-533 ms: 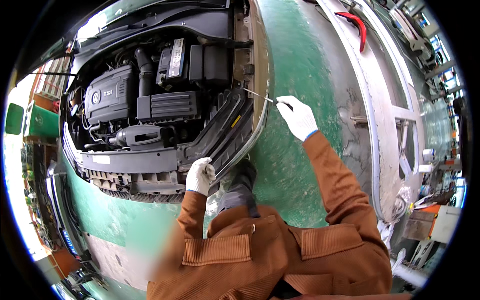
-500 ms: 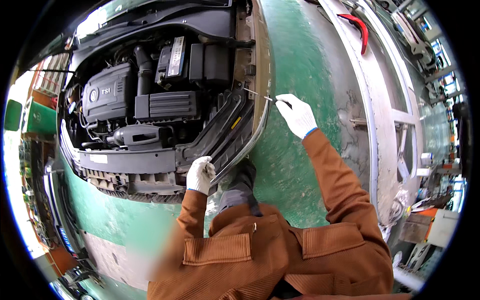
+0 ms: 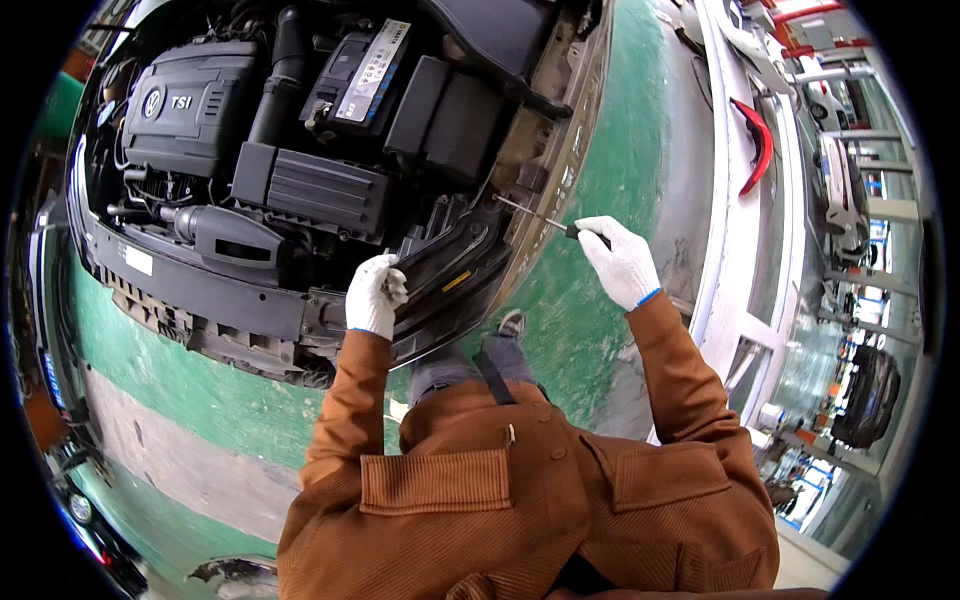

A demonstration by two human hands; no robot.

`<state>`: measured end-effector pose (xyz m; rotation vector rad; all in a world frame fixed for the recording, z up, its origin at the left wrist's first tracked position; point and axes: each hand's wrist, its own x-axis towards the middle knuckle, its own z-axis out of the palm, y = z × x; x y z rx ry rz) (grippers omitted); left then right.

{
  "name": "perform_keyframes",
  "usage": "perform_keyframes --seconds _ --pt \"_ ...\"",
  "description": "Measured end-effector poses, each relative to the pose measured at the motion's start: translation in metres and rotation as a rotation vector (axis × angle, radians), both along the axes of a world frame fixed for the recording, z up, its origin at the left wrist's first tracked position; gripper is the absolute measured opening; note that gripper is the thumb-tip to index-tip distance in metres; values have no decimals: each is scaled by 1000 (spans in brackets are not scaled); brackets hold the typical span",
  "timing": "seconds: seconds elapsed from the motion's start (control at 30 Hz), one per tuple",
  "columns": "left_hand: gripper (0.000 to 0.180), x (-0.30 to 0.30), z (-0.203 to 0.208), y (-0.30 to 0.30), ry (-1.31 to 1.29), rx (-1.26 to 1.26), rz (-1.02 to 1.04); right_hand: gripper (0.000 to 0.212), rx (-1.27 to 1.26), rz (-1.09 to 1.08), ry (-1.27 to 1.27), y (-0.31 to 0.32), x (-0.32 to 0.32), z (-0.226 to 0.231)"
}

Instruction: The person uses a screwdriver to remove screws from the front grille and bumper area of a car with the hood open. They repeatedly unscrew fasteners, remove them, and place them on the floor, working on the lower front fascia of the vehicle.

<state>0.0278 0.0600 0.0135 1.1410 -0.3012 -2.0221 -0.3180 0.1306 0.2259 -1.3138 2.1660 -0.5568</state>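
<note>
- Head view: my right hand (image 3: 620, 265), in a white knit glove, grips the dark handle of a screwdriver (image 3: 572, 231).
- The screwdriver slants across the fender (image 3: 548, 190), its thin shaft running to the rear inner end of the headlight assembly (image 3: 470, 262); I cannot tell whether the tip touches a fastener there.
- My left hand (image 3: 374, 295), gloved the same way, is over the car's front corner, between the headlight and the air filter box (image 3: 325, 190); its fingers curl inward, and I cannot tell whether they clench around anything small.
- A yellow label (image 3: 456, 281) sits on the black headlight housing.
- Farther into the engine bay are the battery (image 3: 365, 75), the black intake hose (image 3: 275, 95) and the engine cover (image 3: 190, 105).
- Below me are my brown jacket (image 3: 560, 500) and one shoe (image 3: 512, 322) on the green floor (image 3: 630, 150).
- Well off to my right lies a red curved part (image 3: 757, 145).
</note>
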Motion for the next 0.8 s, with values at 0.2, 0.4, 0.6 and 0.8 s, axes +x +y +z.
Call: perform_keyframes --seconds 0.2,0.4,0.6,0.8 --pt "17 -46 -2 -23 -145 -156 -69 28 28 432 252 -69 -25 27" --pt "18 -130 2 -55 -433 -400 -179 34 -40 740 277 -133 -26 34" --pt "30 -159 -35 -56 -1074 -622 -345 45 241 759 334 -144 -29 46" --pt "32 -170 -41 -78 -1270 -1088 -765 25 -34 1244 346 -155 -34 33"
